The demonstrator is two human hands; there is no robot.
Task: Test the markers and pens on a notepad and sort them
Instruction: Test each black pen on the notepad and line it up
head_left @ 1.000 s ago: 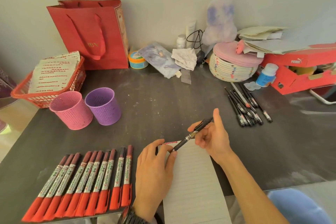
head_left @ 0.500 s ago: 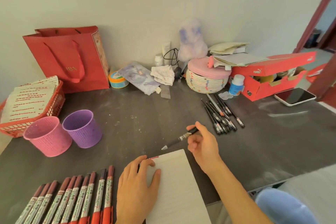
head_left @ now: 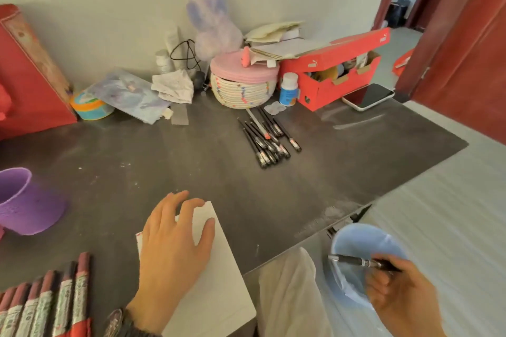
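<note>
The left hand [head_left: 175, 241] lies flat on the white notepad [head_left: 219, 276], fingers spread and pressing the upper part of the page to the dark bench [head_left: 164, 161]. The notepad sits at the near edge of the bench, its far corner showing between the fingers. The right hand [head_left: 397, 290] is off the bench, to the right and lower down, curled around a black pen [head_left: 361, 262] that it pinches near the back end; the pen lies roughly level with its tip pointing left, over the open mouth of a light blue bin [head_left: 356, 246] that stands on the floor beside the bench. Whether the pen touches the bin I cannot tell.

At the near left corner a row of red-capped markers [head_left: 54, 306] lies side by side. A purple cup [head_left: 24, 202] stands at the left edge, partly cut off by the frame. Toward the back of the bench a bundle of black pens [head_left: 265, 142] lies loose, just in front of a round woven basket with a pink lid [head_left: 243, 82]. Right of the basket are a small white bottle [head_left: 289, 89], an open red shoebox [head_left: 339, 74] and a phone [head_left: 369, 96] lying flat. A red paper bag [head_left: 30, 85] stands against the wall at the far left
</note>
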